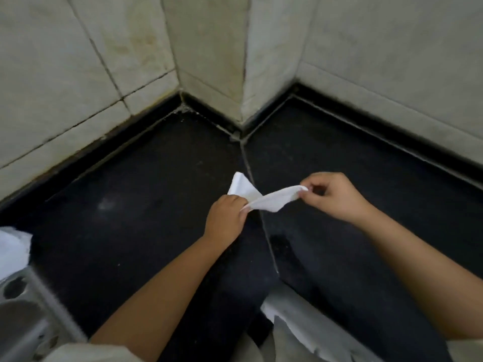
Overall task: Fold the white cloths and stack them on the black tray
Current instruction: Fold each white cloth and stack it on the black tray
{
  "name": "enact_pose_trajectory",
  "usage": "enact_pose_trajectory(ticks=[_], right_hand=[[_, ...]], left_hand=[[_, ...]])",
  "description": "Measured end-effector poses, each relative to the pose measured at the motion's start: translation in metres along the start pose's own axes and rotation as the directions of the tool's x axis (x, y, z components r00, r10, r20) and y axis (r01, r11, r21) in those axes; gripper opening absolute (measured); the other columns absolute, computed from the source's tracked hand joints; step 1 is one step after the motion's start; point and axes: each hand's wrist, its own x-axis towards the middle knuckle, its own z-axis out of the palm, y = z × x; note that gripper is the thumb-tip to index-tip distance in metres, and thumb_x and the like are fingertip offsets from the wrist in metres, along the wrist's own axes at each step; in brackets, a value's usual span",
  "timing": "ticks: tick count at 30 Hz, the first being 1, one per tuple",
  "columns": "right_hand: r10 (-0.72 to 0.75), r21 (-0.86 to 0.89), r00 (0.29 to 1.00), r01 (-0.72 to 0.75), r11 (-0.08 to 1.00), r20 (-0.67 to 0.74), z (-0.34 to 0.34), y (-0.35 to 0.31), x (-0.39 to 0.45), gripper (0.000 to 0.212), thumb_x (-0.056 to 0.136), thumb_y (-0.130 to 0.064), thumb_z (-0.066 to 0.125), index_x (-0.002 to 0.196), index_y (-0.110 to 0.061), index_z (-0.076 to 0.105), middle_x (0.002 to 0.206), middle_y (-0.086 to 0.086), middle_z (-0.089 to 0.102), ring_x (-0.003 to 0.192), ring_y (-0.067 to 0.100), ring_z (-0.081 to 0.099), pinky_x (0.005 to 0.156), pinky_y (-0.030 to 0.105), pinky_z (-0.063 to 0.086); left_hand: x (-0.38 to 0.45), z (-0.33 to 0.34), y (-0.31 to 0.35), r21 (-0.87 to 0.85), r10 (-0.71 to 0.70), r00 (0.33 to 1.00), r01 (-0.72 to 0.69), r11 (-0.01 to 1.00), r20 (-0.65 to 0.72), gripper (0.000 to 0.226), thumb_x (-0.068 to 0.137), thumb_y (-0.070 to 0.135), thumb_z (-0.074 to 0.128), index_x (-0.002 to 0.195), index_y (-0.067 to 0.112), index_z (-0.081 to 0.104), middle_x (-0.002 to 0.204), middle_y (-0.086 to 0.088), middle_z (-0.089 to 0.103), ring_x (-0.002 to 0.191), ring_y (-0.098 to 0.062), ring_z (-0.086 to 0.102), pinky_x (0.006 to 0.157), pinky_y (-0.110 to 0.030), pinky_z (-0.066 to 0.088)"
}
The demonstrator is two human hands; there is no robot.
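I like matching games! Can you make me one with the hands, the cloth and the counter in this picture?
Things:
1. left hand
2. right hand
3. small white cloth
4. black stone counter

States:
A. stretched in the air between two hands
B. pinches the cloth's right end
C. lies under everything, beside the pale tiled wall
D. grips the cloth's left end

Pairs: 1-D, 2-B, 3-A, 4-C

White cloth (266,198): I log one small, thin piece, twisted mid-span, stretched in the air above the black counter, one end flaring upward. More white cloth (290,309) lies rumpled at the counter's near edge.
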Motion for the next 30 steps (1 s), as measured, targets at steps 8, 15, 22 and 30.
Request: enact_pose_trajectory(ticks=[8,15,22,30], right_hand=[[0.430,0.234,0.664,-0.368,0.900,-0.612,-0.089,0.062,-0.121,0.016,0.087,-0.011,0.052,0.079,-0.007,0.065,0.055,0.000,0.051,0.043,-0.001,0.047,0.040,0.005,0.032],[0.425,0.221,0.435,-0.445,0.868,-0.794,-0.185,0.109,-0.191,0.020,0.092,-0.015,0.047,0.080,-0.007,0.061,0.074,0.011,0.052,0.075,0.019,0.046,0.068,0.024,0.031],[0.350,-0.078,0.662,-0.526,0.847,-0.663,-0.201,0.170,-0.282,0.017,0.086,-0.007,0.057,0.081,0.005,0.069,0.078,0.016,0.055,0.078,0.024,0.048,0.063,0.025,0.027],[0.667,-0.044,0.646,-0.705,0.708,0.370,-0.133,0.233,-0.352,0.028,0.088,-0.006,0.054,0.064,-0.018,0.063,0.059,-0.010,0.052,0.045,-0.011,0.049,0.056,0.013,0.037]], left_hand=[[0.040,-0.023,0.125,-0.013,0.333,0.939,-0.333,0.943,0.086,0.027,0.096,0.016,0.043,0.106,0.004,0.065,0.103,-0.016,0.064,0.101,-0.029,0.057,0.082,-0.033,0.041],[0.062,0.002,0.276,-0.102,0.425,0.904,-0.427,0.899,-0.039,0.026,0.095,0.014,0.041,0.109,0.008,0.062,0.106,-0.013,0.066,0.100,-0.031,0.058,0.080,-0.036,0.044],[0.054,0.077,0.324,-0.343,0.489,0.865,-0.428,0.836,0.114,0.013,0.092,0.007,0.052,0.094,0.002,0.064,0.086,-0.007,0.062,0.078,-0.019,0.053,0.064,-0.024,0.033],[0.014,0.149,0.288,-0.041,0.179,0.338,-0.378,0.925,0.924,0.017,0.092,0.012,0.054,0.105,0.009,0.064,0.098,-0.002,0.060,0.081,-0.008,0.057,0.063,-0.004,0.043]])
